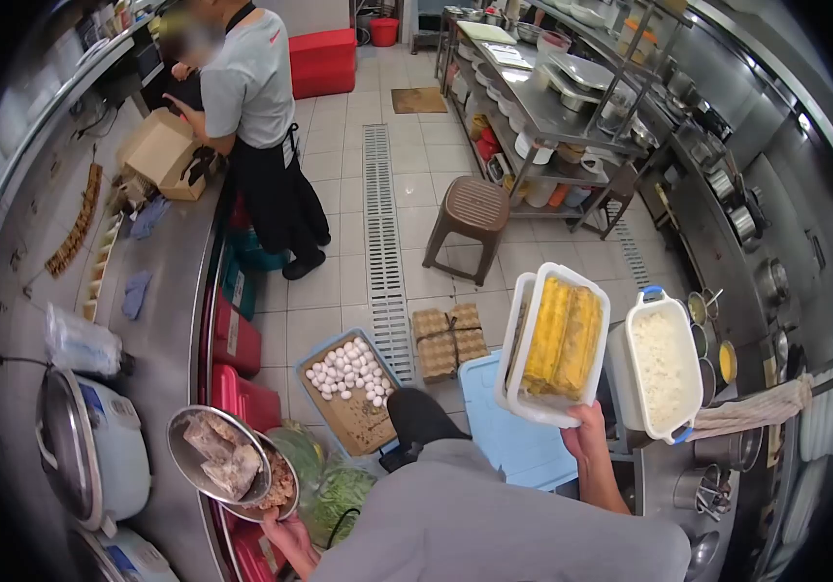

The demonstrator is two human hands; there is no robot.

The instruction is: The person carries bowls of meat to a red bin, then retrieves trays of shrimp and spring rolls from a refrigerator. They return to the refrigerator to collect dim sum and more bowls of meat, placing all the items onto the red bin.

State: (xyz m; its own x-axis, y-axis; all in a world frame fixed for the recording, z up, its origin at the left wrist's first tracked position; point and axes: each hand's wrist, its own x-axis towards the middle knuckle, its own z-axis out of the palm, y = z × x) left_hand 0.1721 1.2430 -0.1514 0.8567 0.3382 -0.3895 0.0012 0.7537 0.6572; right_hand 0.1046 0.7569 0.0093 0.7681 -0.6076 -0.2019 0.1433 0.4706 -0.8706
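My left hand (288, 539) is closed on the rim of a lower metal bowl (291, 504) holding reddish-brown chunky food (280, 479). Overlapping it is a second metal bowl (181, 438) with pale wrapped lumps (225, 456) inside. On the other side, my right hand (587, 435) grips the near end of a white plastic container (603, 335), its fingers partly hidden underneath. Long yellow rolls (559, 335) lie in that container. Another white container (510, 359) shows along its left side. Just to the right is a white tub with blue handles (696, 373), full of white grains (664, 364).
On the floor ahead are a tray of eggs (339, 378), tied egg cartons (447, 339), a blue lid (504, 436) and a brown stool (474, 213). Rice cookers (115, 441) line the left counter. A person (266, 126) stands there beside a cardboard box (159, 150).
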